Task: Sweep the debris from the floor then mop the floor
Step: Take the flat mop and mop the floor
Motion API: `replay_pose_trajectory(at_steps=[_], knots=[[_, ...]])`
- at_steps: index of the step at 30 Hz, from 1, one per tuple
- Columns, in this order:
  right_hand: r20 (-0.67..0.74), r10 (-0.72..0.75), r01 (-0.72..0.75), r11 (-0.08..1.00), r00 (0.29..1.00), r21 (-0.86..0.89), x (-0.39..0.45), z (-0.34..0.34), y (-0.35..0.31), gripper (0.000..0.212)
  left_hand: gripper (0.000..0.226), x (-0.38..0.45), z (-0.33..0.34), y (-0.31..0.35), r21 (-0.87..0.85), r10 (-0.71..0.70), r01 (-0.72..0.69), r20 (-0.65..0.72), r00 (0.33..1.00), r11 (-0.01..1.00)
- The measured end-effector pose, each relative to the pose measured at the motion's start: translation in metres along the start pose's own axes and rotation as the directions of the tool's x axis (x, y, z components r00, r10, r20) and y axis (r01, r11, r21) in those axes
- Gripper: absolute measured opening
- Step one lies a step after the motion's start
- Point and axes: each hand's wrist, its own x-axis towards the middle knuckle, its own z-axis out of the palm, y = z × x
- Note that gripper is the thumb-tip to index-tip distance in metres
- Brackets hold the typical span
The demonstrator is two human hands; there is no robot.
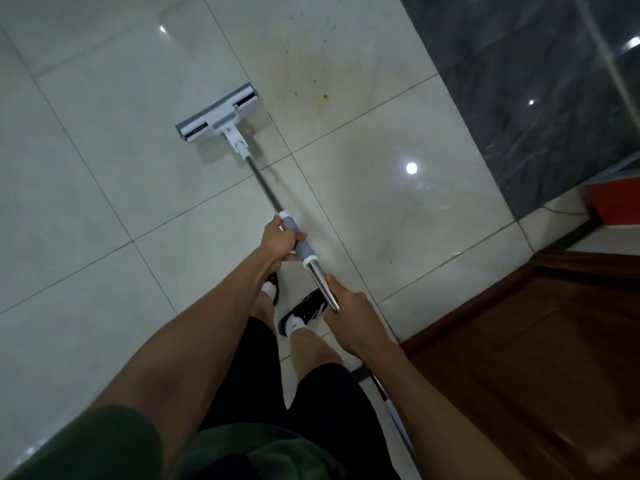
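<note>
On pale floor (104, 202), mop (219, 114), shaft end hidden behind right hand (349, 306)

Both hands (281, 241) (349, 308) curled, arms outstretched

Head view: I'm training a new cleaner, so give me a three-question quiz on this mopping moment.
1. True or false: the flat grey-and-white mop head lies on the yellowish speckled stain.
2. Which hand holds the grey foam sleeve of the metal mop handle? A left hand, B right hand
3. What brown thing stands at the right edge?

Key: 1 false, it lies left of the stain. 2 A. 3 the brown wooden door.
</note>
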Motion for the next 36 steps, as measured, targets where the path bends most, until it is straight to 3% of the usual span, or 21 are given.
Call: replay_pose_trajectory(at_steps=[4,10,16,21,25,36], knots=[[-0.023,0.007,-0.007,1.0,1.0,-0.014,0.021,-0.014,-0.02,0.067,0.037,0.02,-0.001,0.029,0.045,-0.002,0.002,0.002,1.0,0.999],[-0.034,0.069,-0.069,0.998,0.997,-0.009,0.069,-0.031,-0.051,0.069,0.068,0.059,-0.003,0.08,0.065,-0.036,0.033,0.048,0.998,0.997],[-0.081,0.115,-0.117,0.993,0.99,-0.024,0.102,-0.04,-0.067,0.069,0.07,0.089,0.003,0.111,0.15,-0.057,0.043,0.091,0.994,0.988],[-0.078,0.157,-0.158,0.987,0.985,-0.011,0.109,-0.04,-0.066,0.069,0.07,0.103,0.009,0.107,0.2,-0.075,0.047,0.135,0.988,0.979],[-0.079,0.162,-0.157,0.985,0.984,0.076,0.112,-0.043,-0.061,0.068,0.077,0.105,0.015,0.094,0.128,-0.037,0.025,0.092,0.995,0.991],[-0.103,0.078,-0.066,0.992,0.992,0.109,0.106,-0.034,-0.038,0.05,0.084,0.081,0.03,0.07,0.093,-0.066,0.061,0.054,0.996,0.994]])
